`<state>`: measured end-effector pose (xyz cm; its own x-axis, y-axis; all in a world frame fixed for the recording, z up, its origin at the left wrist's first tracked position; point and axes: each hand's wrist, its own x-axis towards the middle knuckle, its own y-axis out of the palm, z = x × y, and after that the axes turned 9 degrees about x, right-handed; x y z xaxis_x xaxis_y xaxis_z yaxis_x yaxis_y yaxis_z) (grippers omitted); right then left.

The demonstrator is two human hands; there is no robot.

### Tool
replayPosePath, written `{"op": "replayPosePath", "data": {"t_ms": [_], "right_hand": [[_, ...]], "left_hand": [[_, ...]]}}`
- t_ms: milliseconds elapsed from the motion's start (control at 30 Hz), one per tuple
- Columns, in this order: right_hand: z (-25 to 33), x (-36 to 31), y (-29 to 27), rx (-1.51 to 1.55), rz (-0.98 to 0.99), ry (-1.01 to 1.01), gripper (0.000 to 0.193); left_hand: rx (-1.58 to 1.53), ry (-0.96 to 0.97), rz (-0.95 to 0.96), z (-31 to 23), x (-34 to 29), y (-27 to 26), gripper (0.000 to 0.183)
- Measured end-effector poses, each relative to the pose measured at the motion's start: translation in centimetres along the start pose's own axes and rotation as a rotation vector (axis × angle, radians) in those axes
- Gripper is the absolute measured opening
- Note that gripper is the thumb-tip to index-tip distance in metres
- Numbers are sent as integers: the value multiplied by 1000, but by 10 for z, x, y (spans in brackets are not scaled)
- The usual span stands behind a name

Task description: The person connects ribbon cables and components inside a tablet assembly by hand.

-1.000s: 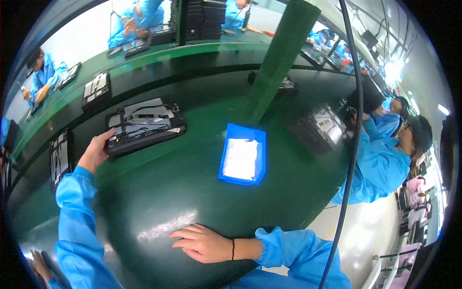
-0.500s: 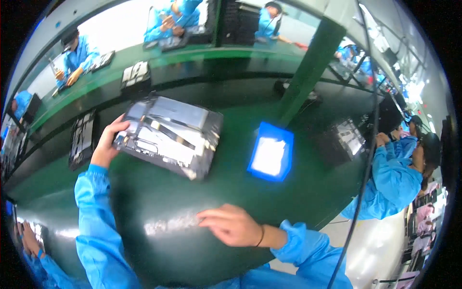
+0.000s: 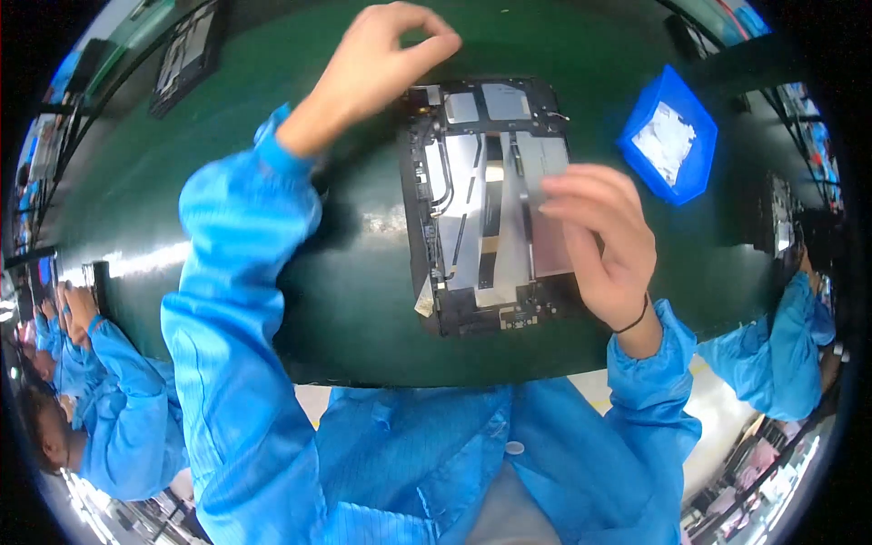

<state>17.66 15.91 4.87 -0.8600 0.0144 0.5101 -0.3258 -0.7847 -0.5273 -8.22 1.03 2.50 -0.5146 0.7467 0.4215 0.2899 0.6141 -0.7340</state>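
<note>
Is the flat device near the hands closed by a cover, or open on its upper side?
Open: the device shows bare silver panels and dark flat strips, with no cover over them.

Blue bin (image 3: 699,159) on tbl (image 3: 350,350) holds white pcs (image 3: 666,143).

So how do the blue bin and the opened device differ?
The bin is plain blue; the device is mostly black and silver-grey. The bin looks smaller than the device. The bin is hollow, holding white pieces; the device is a flat, opened slab. Both sit on the green table.
</note>
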Motion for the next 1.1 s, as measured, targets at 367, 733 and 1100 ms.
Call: {"op": "replayPosePath", "data": {"t_ms": [367, 733, 1100], "right_hand": [[-4, -6, 10, -144, 54, 93, 20], [3, 1, 13, -68, 289, 38, 24], [1, 0, 18, 51, 359, 173, 28]], "left_hand": [[158, 283, -113, -82, -98, 22, 24], [458, 872, -334, -76, -129, 13, 23], [335, 1123, -596, -72, -128, 31, 12]]}}
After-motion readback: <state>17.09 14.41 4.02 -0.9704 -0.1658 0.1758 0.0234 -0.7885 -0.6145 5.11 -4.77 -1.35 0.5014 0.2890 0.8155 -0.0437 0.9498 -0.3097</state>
